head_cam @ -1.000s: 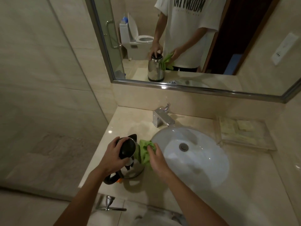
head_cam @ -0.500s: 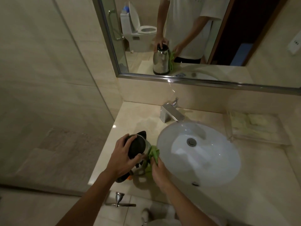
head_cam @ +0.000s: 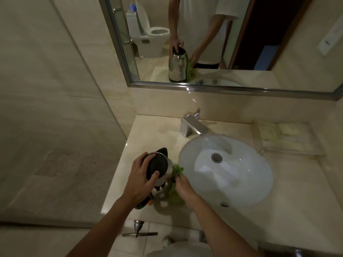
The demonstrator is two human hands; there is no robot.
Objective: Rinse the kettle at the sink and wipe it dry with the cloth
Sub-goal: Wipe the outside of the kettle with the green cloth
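Observation:
A steel kettle [head_cam: 161, 166] with a black lid and black handle stands upright on the beige counter [head_cam: 148, 138], left of the white sink [head_cam: 239, 182]. My left hand [head_cam: 142, 179] grips the kettle's lid from above. My right hand [head_cam: 182, 188] presses a green cloth [head_cam: 175, 193] against the kettle's right side, low near its base. The mirror [head_cam: 204, 43] shows the same: one hand on the lid, the cloth against the kettle's wall.
A chrome faucet [head_cam: 193, 126] stands behind the sink, with no water visible. A clear tray [head_cam: 285, 140] with folded items lies at the back right. A glass panel [head_cam: 65, 108] runs along the counter's left edge. A metal fitting [head_cam: 138, 230] sits below the counter front.
My right hand slid the green cloth down the kettle's right side toward its base. My left hand stayed on the lid. The camera tilted lower and nearer.

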